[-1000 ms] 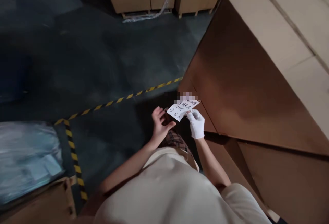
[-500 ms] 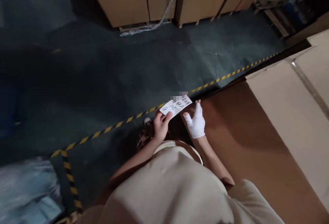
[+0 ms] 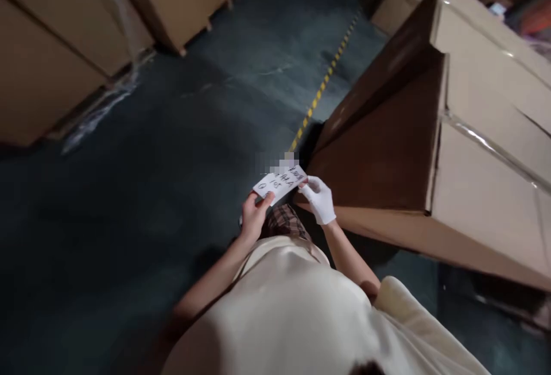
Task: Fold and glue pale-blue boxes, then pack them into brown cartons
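A white slip of paper (image 3: 280,186) with dark handwriting is held in front of my body, tilted up to the right. Its upper edge is blurred out. My left hand (image 3: 255,214), bare, pinches the lower left corner, thumb on top. At the right end, my right hand (image 3: 317,198) wears a white glove with bare fingertips. Its thumb and fingers close on the slip's right corner.
Large taped cartons (image 3: 486,151) stand close on my right. Tall cartons (image 3: 47,70) on pallets line the left, with loose plastic film (image 3: 101,113) trailing on the floor. A yellow-and-black floor stripe (image 3: 321,91) runs ahead beside the right-hand cartons.
My view has turned to the right, and the cartons at the right now show their corner. My right hand, open beside the slip before, has closed on its right corner.
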`<move>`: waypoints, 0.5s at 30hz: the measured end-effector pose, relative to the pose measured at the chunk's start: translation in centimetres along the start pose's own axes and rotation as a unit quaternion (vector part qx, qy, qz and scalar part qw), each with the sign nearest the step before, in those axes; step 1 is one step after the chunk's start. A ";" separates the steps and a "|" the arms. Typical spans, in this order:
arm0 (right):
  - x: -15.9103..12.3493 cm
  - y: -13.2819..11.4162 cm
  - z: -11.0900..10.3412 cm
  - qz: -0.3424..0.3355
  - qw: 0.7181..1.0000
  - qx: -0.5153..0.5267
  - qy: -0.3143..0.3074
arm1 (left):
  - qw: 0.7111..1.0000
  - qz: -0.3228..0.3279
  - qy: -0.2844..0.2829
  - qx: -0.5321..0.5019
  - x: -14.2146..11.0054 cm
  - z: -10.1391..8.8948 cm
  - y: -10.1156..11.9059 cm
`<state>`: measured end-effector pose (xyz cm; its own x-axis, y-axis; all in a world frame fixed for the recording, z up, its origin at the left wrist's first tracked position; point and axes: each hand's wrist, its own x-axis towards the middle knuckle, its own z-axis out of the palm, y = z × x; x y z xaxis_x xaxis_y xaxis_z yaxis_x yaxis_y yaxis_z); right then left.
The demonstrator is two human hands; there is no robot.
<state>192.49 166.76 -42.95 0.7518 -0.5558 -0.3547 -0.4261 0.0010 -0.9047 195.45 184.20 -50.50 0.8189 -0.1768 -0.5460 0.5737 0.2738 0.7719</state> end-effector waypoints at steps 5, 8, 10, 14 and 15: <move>1.5 -1.0 0.1 -0.008 0.987 0.004 0.160 | 0.988 -0.023 -0.136 0.071 7.4 3.0 2.3; 2.4 -1.2 -0.4 -0.024 0.958 -0.023 0.286 | 0.966 -0.054 -0.233 0.096 10.2 6.1 3.2; 2.4 -1.8 -0.7 -0.029 0.932 -0.056 0.357 | 0.948 -0.073 -0.286 0.114 11.4 8.2 3.8; 1.0 -4.0 -1.0 -0.038 0.840 -0.168 0.515 | 0.898 -0.148 -0.392 0.134 12.3 12.4 4.6; 0.5 -4.7 -1.1 -0.034 0.807 -0.194 0.557 | 0.878 -0.180 -0.422 0.136 12.2 13.5 4.8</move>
<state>194.33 165.56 -38.65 -0.0464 -0.9459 0.3211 -0.6913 -0.2016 -0.6939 208.37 170.57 -49.06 0.2359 -0.8752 -0.4223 0.6849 -0.1585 0.7111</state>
